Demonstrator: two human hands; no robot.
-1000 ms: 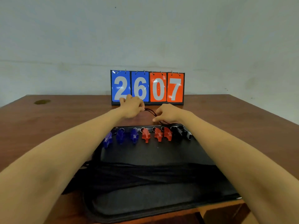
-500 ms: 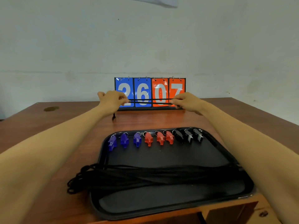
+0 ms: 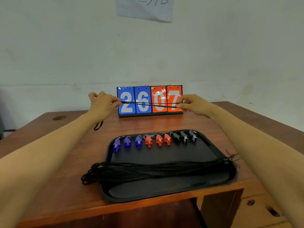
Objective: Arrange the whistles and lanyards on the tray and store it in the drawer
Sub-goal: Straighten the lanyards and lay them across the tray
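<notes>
A black tray [image 3: 167, 193] lies on the wooden desk near its front edge. Along the tray's far side stands a row of whistles: three blue [image 3: 127, 143], three red [image 3: 159, 140], three black [image 3: 184, 137]. A bundle of black lanyards [image 3: 148, 170] lies across the tray's middle, its loops hanging over the left rim. My left hand [image 3: 102, 104] and my right hand [image 3: 192, 103] pinch one black lanyard [image 3: 149, 104] and hold it stretched level in the air above the desk, in front of the scoreboard. One end dangles below my left wrist.
A flip scoreboard [image 3: 149, 100] reading 2607 stands at the back of the desk [image 3: 49, 142]. A drawer front with a lock [image 3: 256, 209] is under the desk at the lower right. A sheet of paper [image 3: 144, 9] is stuck to the wall.
My hands lifted a lanyard from behind the tray and pulled apart, stretching it taut. The head camera tilted up, showing more wall.
</notes>
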